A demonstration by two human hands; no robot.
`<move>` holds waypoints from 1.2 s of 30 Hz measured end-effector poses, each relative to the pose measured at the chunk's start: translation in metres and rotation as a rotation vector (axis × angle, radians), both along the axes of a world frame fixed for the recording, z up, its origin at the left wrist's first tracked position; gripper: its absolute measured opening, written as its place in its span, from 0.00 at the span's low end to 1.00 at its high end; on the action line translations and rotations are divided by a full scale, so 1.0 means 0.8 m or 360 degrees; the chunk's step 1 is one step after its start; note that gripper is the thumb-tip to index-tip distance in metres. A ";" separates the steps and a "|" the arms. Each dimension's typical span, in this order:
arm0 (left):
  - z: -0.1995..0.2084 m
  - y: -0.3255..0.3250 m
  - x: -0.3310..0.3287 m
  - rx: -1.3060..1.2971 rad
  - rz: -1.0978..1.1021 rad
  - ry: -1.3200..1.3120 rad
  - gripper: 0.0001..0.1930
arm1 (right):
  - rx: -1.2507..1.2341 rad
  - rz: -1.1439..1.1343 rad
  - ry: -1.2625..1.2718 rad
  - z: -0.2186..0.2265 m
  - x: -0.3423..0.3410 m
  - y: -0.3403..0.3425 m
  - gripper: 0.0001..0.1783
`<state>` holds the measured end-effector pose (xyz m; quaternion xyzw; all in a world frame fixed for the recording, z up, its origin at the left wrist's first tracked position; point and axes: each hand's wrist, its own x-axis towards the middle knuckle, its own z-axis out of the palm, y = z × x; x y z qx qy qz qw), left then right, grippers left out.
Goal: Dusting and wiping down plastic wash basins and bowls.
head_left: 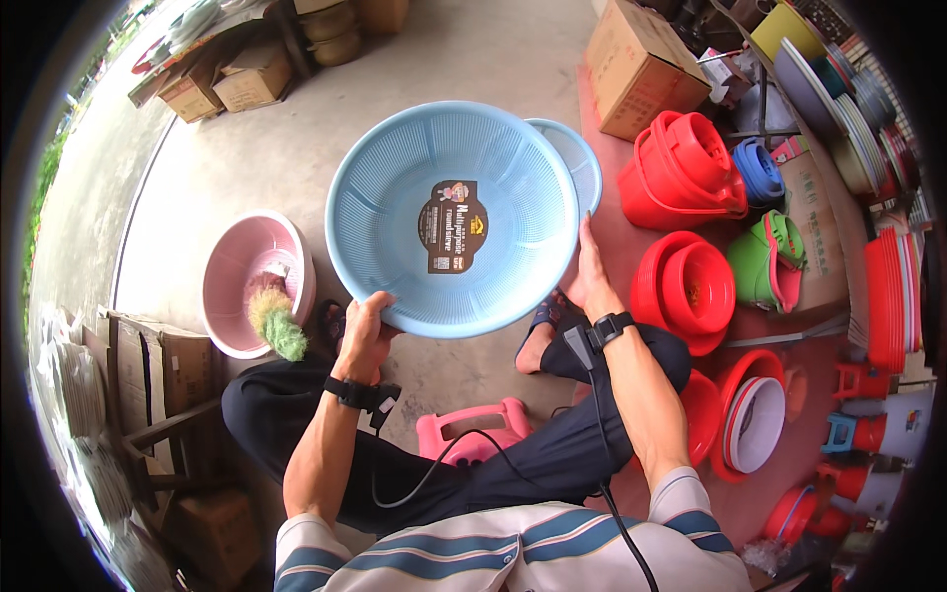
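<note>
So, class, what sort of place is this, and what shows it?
Probably a housewares shop or storage area: nested red basins, a red bucket and a cardboard box stand close together.

A dark label (455, 227) with pale lettering marks the blue colander (380, 173); a brown carton (827, 232) bears characters.

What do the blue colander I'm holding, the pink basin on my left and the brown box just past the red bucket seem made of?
Blue colander: most likely plastic, slightly glossy; its fine slots look moulded in. Pink basin: probably plastic too, smooth and satin-looking, with a rounded rim. Brown box: looks like cardboard, matt, with straight folded edges and flat sides.
</note>
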<state>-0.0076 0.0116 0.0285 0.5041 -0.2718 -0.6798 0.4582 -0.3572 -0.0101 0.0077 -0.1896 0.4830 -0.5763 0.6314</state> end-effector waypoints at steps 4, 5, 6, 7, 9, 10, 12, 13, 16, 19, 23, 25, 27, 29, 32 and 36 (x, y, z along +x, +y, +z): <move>0.004 0.007 -0.001 -0.0009 -0.0036 0.0132 0.18 | -0.0161 -0.0008 -0.0209 0.041 0.014 0.041 0.44; 0.000 0.006 0.000 -0.0002 -0.0046 0.0142 0.18 | -0.0177 0.0099 -0.0204 0.045 0.016 0.051 0.42; -0.003 0.005 0.001 -0.0040 -0.0068 0.0151 0.19 | -0.0167 0.0126 -0.0178 0.047 0.018 0.062 0.38; -0.004 0.004 0.003 -0.0077 -0.0088 0.0160 0.19 | -0.0157 0.0114 -0.0170 0.048 0.020 0.074 0.38; -0.001 0.009 0.009 -0.0095 -0.0142 0.0196 0.20 | 0.0018 0.0129 -0.0291 0.052 0.025 0.100 0.29; 0.003 0.012 0.008 -0.0141 -0.0154 0.0219 0.20 | 0.0051 0.0091 -0.0316 0.056 0.029 0.113 0.25; 0.004 0.016 0.009 -0.0203 -0.0218 0.0254 0.21 | 0.0125 0.0084 -0.0369 0.068 0.039 0.130 0.23; 0.005 0.019 0.010 -0.0195 -0.0222 0.0253 0.21 | 0.0181 0.0093 -0.0431 0.070 0.044 0.136 0.22; 0.013 0.026 0.007 -0.0204 -0.0287 0.0325 0.22 | 0.0148 0.0000 -0.0240 0.061 0.044 0.150 0.22; 0.013 0.027 0.009 -0.0194 -0.0395 0.0249 0.24 | 0.0120 -0.0090 -0.0231 0.062 0.042 0.161 0.22; 0.009 0.027 0.031 -0.0210 -0.0502 0.0231 0.22 | 0.0034 -0.0186 -0.0208 0.067 0.067 0.181 0.21; 0.007 0.029 0.029 -0.0224 -0.0531 0.0255 0.20 | -0.0038 -0.0305 -0.0060 0.071 0.060 0.185 0.15; -0.002 0.029 0.031 -0.0181 -0.0553 0.0204 0.17 | -0.0079 -0.0342 -0.0012 0.078 0.058 0.191 0.14; -0.005 0.031 0.029 -0.0230 -0.0495 0.0206 0.16 | -0.0121 -0.0383 0.0037 0.089 0.058 0.200 0.12; -0.021 0.009 0.060 -0.0251 -0.0406 0.0162 0.15 | -0.0207 -0.0479 0.0063 0.094 0.083 0.205 0.10; -0.022 0.013 0.068 -0.0281 -0.0530 0.0245 0.15 | -0.0248 -0.0513 0.0109 0.110 0.085 0.223 0.10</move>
